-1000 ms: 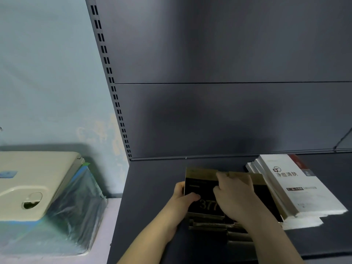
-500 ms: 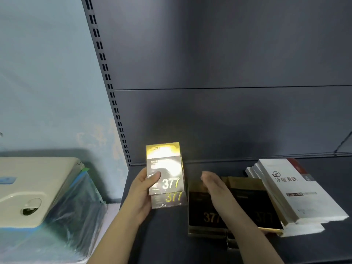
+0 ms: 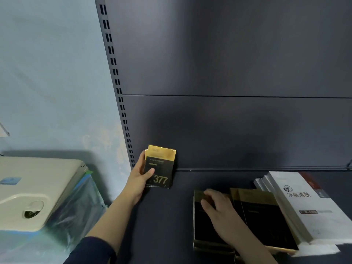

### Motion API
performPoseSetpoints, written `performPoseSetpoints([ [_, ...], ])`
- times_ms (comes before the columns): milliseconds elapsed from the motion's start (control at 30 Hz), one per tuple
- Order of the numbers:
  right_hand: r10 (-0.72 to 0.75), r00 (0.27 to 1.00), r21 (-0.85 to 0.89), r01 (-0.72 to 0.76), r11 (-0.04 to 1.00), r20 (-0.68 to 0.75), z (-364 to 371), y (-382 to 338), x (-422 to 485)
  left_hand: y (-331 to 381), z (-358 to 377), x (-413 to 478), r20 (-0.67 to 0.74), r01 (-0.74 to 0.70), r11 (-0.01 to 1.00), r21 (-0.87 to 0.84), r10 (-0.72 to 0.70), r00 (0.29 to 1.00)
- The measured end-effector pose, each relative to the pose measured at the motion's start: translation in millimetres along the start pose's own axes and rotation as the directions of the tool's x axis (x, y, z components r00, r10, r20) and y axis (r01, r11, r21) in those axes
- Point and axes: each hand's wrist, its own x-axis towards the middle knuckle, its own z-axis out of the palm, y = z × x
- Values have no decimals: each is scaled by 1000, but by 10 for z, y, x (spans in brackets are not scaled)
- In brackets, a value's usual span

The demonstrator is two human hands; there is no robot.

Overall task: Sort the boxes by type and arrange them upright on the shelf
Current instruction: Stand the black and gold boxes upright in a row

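The left hand [image 3: 140, 180] is gripping two black-and-gold boxes [image 3: 161, 168], its fingers [image 3: 150, 172] wrapping them from the left with the thumb across the front. It is standing them upright at the back left corner of the shelf [image 3: 171, 216], close to the back panel [image 3: 228, 130], probably so that the row begins at the wall and grows rightward. The right hand [image 3: 219, 212] is lying on the flat black boxes [image 3: 266, 221] near the front edge, fingers bending over the far edge of one. Whether they are actually gripping it cannot be told, but it is likely the next box of this type. The white boxes [image 3: 297, 202] are lying slanted at the right end, touching the black ones and not yet sorted
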Motion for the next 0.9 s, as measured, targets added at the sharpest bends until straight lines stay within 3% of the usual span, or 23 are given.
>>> performPoseSetpoints([
  [133,-24,1000,-91,24,996,-4,49,28,9,-96,39,-75,-32,-29,962,271,39,999],
  [267,-57,998,-132,55,990,-7,92,65,2,-249,115,-99,-159,-49,825,563,167,973],
  [367,-69,998,-138,67,988,-8,88,77,1,-258,166,-42,-208,-54,854,517,187,960],
  [567,-54,999,-118,53,992,-3,97,90,4,-157,271,27,-341,136,853,504,51,939],
  [667,6,999,-68,-9,998,-42,111,67,18,-89,333,-197,-483,167,779,604,192,854],
  [700,27,998,-39,-29,999,-52,112,51,24,-91,393,-341,-475,119,778,617,247,845],
  [767,48,996,45,-45,998,-68,123,7,47,-154,597,-652,-343,35,804,594,214,915],
  [833,52,995,109,-42,993,-90,146,-26,72,-277,838,-874,-177,90,793,602,22,984],
  [900,62,993,178,-43,983,-105,161,-40,81,-343,1047,-1023,-41,146,801,581,-150,988],
])
